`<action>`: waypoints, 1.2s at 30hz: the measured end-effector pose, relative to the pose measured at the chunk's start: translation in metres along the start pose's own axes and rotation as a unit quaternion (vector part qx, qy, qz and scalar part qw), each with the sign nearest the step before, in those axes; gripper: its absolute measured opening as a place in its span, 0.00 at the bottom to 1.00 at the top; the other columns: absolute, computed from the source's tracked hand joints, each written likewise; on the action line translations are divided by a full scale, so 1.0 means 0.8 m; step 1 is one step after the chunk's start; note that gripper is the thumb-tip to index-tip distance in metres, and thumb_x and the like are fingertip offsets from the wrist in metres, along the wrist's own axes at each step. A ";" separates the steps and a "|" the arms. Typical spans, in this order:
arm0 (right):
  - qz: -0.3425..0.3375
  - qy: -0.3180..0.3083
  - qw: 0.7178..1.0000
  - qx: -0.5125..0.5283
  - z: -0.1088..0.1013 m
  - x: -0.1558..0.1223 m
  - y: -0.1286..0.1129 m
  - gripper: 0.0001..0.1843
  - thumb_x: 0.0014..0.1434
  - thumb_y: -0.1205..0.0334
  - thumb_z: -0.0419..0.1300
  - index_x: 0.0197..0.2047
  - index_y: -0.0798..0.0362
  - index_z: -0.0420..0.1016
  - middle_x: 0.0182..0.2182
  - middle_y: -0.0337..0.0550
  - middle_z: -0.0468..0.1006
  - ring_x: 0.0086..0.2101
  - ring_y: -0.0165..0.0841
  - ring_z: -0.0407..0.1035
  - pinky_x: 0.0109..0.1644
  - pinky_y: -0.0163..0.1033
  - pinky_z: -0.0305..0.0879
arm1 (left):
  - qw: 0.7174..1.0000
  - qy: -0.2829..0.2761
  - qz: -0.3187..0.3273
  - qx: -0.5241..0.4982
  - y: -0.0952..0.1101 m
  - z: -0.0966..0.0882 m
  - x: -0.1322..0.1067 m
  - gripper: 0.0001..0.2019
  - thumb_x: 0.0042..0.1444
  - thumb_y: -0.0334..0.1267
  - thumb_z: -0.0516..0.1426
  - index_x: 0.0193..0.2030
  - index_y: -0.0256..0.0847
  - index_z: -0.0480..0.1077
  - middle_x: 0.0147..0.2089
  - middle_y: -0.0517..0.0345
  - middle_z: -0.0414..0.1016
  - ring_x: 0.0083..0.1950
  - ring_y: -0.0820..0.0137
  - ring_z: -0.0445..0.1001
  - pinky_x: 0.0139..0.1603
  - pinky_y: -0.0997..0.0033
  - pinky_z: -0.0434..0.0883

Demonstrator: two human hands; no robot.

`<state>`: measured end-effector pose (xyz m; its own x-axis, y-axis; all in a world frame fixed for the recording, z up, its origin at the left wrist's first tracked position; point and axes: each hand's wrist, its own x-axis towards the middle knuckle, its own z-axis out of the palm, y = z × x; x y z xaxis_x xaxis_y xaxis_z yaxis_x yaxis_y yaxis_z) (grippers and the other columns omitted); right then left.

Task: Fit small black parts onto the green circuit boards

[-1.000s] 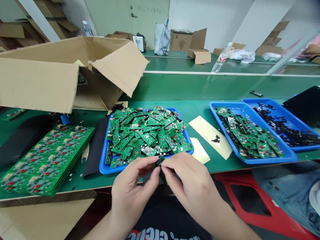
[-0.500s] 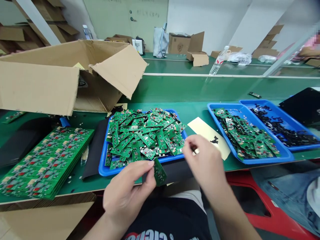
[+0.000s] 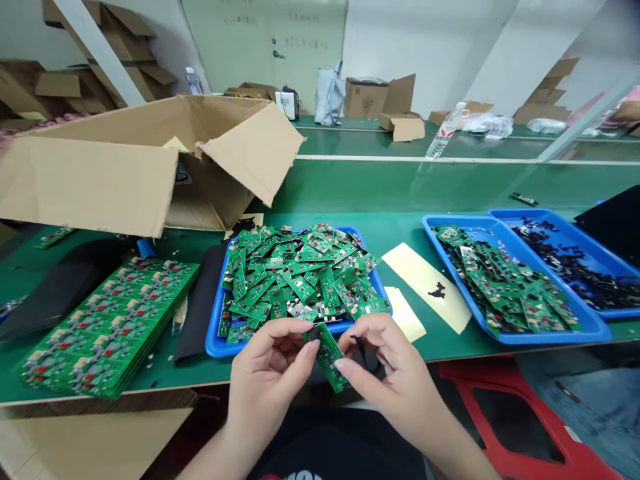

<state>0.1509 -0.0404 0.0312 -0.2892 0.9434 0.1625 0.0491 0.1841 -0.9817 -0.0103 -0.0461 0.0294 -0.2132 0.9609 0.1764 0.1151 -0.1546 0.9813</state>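
A small green circuit board (image 3: 329, 355) is pinched by its upper end in my left hand (image 3: 267, 377), just in front of the table's near edge. My right hand (image 3: 387, 370) touches the board's lower end with a fingertip and holds a small black part (image 3: 361, 348) between thumb and fingers. Right behind both hands stands a blue tray (image 3: 216, 337) heaped with the same green boards (image 3: 300, 277). A yellow sheet (image 3: 425, 285) to the right carries a few black parts (image 3: 437, 291).
Stacked green board panels (image 3: 107, 320) lie at the left, an open cardboard box (image 3: 125, 167) behind them. At the right stand a blue tray of boards (image 3: 505, 283) and a blue tray of black parts (image 3: 575, 257). A red stool (image 3: 510, 407) is beside my knee.
My right hand went out to the yellow sheet half a second ago and has come back to the board with a black part. My left hand kept hold of the board.
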 end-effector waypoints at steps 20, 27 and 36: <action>-0.101 0.086 0.983 -0.130 0.005 -0.003 0.012 0.08 0.56 0.69 0.56 0.39 0.50 0.65 0.31 0.38 0.74 0.32 0.29 0.72 0.37 0.31 0.68 | 0.999 -0.034 -0.022 0.032 -0.010 -0.005 0.018 0.04 0.47 0.34 0.63 0.31 0.47 0.75 0.34 0.60 0.78 0.38 0.68 0.77 0.40 0.79 0.74; -0.096 0.110 0.977 -0.156 -0.001 -0.004 0.019 0.06 0.55 0.67 0.56 0.38 0.51 0.65 0.30 0.38 0.74 0.30 0.29 0.71 0.34 0.30 0.67 | 0.995 -0.078 -0.065 0.017 -0.028 0.011 0.027 0.07 0.45 0.37 0.64 0.33 0.46 0.74 0.33 0.60 0.77 0.32 0.69 0.76 0.32 0.79 0.75; -0.050 0.150 0.978 -0.138 -0.016 -0.012 0.039 0.08 0.53 0.68 0.56 0.38 0.50 0.65 0.29 0.36 0.73 0.29 0.28 0.71 0.34 0.29 0.68 | 0.984 -0.126 -0.117 -0.053 -0.032 0.043 0.028 0.08 0.44 0.38 0.64 0.33 0.43 0.75 0.33 0.57 0.77 0.34 0.67 0.77 0.32 0.77 0.75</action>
<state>0.1671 -0.0401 0.0005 -0.0154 0.9475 0.3192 0.3031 0.3087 -0.9016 0.0157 -0.0129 0.0054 0.0265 0.9974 -0.0675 -0.0134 0.0679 0.9976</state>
